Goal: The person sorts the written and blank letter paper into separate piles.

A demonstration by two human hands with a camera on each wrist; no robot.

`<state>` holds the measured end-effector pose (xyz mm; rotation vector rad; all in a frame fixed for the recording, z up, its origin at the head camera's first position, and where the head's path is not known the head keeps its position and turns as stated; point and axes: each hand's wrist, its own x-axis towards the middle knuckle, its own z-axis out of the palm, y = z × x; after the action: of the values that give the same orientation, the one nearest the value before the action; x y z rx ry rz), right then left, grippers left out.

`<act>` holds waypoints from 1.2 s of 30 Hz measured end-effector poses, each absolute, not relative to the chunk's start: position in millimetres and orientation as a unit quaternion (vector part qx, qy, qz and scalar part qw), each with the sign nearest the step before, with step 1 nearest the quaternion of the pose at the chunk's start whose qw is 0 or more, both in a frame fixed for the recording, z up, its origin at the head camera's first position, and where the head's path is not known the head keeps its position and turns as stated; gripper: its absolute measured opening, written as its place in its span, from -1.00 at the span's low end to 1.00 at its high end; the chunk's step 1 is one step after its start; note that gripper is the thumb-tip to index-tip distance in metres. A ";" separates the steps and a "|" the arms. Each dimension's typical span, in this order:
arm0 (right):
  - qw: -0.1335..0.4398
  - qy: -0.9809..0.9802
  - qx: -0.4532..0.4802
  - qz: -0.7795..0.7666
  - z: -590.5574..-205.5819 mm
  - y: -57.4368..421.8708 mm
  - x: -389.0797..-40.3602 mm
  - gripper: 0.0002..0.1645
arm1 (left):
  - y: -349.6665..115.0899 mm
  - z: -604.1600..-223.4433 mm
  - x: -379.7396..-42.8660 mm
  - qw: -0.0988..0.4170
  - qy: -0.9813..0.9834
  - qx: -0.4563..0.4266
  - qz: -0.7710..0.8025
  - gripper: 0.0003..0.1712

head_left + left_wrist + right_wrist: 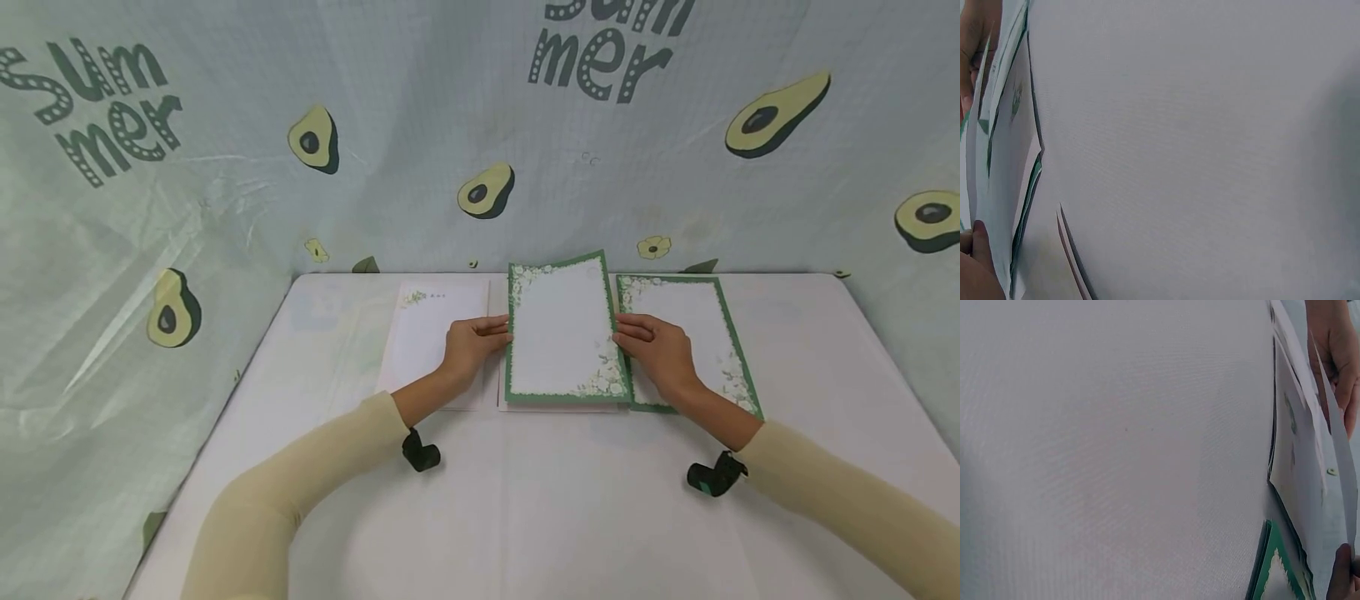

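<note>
White table (525,508) | left hand (472,346), right hand (660,348) | pinching green-bordered sheet (564,329)

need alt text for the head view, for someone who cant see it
A person's left hand and right hand hold a green-bordered floral sheet by its side edges over a white table. A pale sheet lies to its left, and another green-bordered sheet to its right. Behind is a pale backdrop printed with avocados and "summer".

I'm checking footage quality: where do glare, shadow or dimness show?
Head view: bright, held sheet evenly lit, glare streak at left on the curtain; left wrist: dimmer, the table shaded toward the right; right wrist: also dim, shaded at left.
</note>
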<state>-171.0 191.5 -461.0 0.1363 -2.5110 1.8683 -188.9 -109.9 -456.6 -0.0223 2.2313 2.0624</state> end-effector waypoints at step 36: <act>0.028 -0.784 0.053 0.618 -451.7 200.6 -165.2 -0.48 | -99.9 -454.4 -195.7 0.053 0.726 -0.002 0.686 -0.60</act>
<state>-165.2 200.6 -451.7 0.1650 -2.4195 1.9078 -195.7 -99.9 -454.4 -0.0054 2.2057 2.0857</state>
